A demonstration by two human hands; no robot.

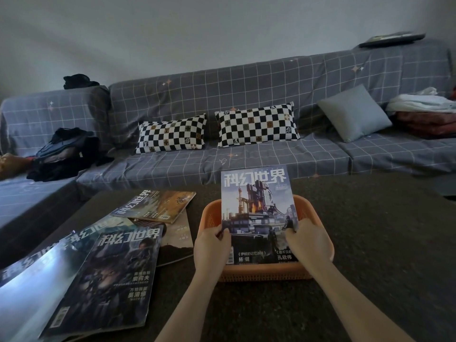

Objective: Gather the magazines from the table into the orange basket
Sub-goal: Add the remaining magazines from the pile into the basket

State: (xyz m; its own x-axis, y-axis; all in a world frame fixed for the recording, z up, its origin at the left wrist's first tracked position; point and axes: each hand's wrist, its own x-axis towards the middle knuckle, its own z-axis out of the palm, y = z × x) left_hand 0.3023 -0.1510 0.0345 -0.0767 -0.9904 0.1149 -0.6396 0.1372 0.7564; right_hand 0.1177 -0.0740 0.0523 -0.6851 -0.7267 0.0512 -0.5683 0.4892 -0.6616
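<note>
An orange basket (pixel 318 213) stands on the dark table just in front of me. A magazine with a blue industrial cover (pixel 256 201) leans in it, its lower end inside and its top rising past the far rim. My left hand (pixel 212 248) grips its lower left edge and my right hand (pixel 308 243) grips its lower right edge. Left of the basket several magazines lie fanned on the table: a dark-covered one (pixel 111 280) nearest me, a glossy one (pixel 29 280) under it, a brown one (pixel 155 206) farther back, and another (pixel 180 240) partly hidden beneath them.
The dark table (pixel 370 243) stretches right of the basket. Behind it runs a grey checked sofa (pixel 222 95) with two chequered cushions (pixel 214 132), a grey cushion (pixel 352 114), dark clothes (pixel 64 154) at the left and folded linen (pixel 424 112) at the right.
</note>
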